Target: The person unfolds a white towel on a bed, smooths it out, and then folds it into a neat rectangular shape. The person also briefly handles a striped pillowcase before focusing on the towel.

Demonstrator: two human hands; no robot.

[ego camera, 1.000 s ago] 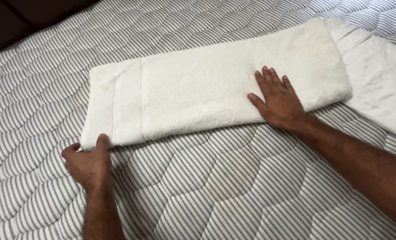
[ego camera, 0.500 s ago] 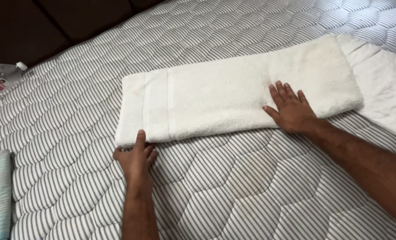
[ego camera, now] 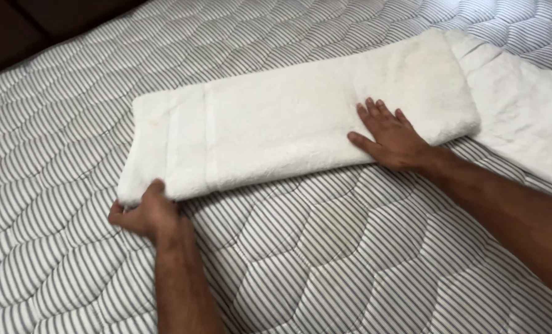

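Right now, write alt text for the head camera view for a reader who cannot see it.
A long folded white towel lies on a striped quilted mattress. The left hand grips its near left corner, and the right hand presses flat on its right part. Another white cloth lies at the right edge.

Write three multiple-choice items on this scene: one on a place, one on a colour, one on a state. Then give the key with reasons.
1. Where does the right hand rest?
A. Flat on the folded towel
B. On the bare mattress
C. In the air

2. What colour is the folded towel?
A. Blue
B. White
C. Red

3. How is the left hand placed?
A. Spread flat mid-towel
B. Its fingers closed on the towel's near left corner
C. Far from the towel

Key: 1 A, the palm lies flat near the towel's right end. 2 B, it is white against grey stripes. 3 B, the fingers curl around that corner.
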